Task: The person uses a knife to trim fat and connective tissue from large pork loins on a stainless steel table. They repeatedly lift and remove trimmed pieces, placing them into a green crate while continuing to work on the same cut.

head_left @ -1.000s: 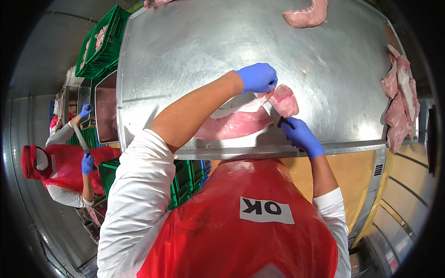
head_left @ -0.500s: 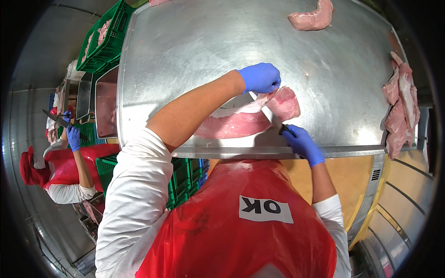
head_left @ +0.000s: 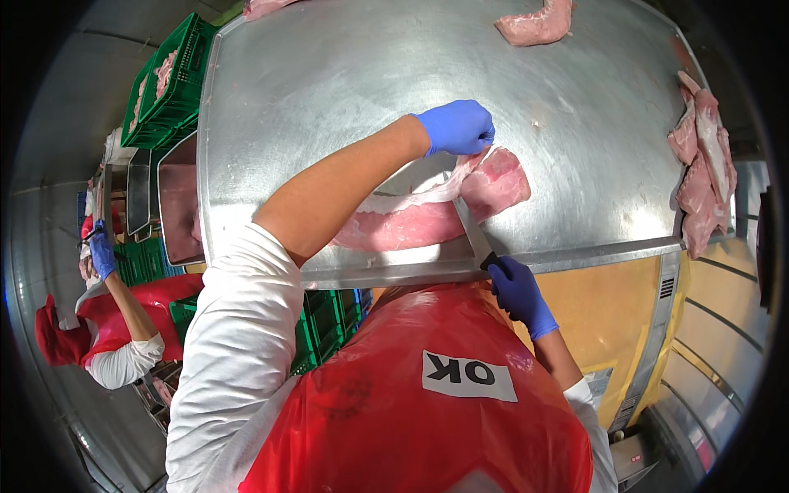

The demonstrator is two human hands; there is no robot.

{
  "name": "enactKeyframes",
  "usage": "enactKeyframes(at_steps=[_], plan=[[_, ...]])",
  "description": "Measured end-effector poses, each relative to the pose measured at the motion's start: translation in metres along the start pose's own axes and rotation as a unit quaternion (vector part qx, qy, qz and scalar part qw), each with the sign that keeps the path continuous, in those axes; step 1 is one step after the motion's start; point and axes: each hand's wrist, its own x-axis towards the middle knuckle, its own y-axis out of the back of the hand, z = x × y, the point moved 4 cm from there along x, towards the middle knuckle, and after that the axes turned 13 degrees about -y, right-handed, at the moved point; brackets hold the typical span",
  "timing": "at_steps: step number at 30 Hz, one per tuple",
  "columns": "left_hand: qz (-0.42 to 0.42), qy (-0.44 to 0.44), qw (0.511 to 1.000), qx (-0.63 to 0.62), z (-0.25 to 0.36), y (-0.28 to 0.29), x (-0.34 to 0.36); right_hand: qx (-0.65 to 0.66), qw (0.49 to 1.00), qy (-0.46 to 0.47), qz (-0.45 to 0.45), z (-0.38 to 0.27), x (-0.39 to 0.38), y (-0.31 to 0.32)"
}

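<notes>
Head view: left hand fingers pinch a pale membrane strip off the pork loin at the steel desk's near edge; right hand grips the knife. Best keep the strip taut, blade shallow

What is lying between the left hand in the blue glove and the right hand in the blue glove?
In the head view, the long pink meat cut on the steel table and the knife blade lie between left hand and right hand.

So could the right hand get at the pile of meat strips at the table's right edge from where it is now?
Probably yes, but not freely: the right hand grips a knife at the near rim, and bare steel table lies between it and the meat strips.
</notes>
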Motion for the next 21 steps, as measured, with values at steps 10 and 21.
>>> enactKeyframes(at_steps=[10, 21], plan=[[-0.002, -0.017, 1.000, 0.014, 0.018, 0.026, -0.011, 0.028, 0.996, -0.083, 0.022, -0.021, -0.020, -0.031], [0.036, -0.033, 0.999, 0.008, 0.019, 0.040, -0.039, 0.046, 0.997, -0.006, 0.058, -0.031, -0.006, -0.061]])
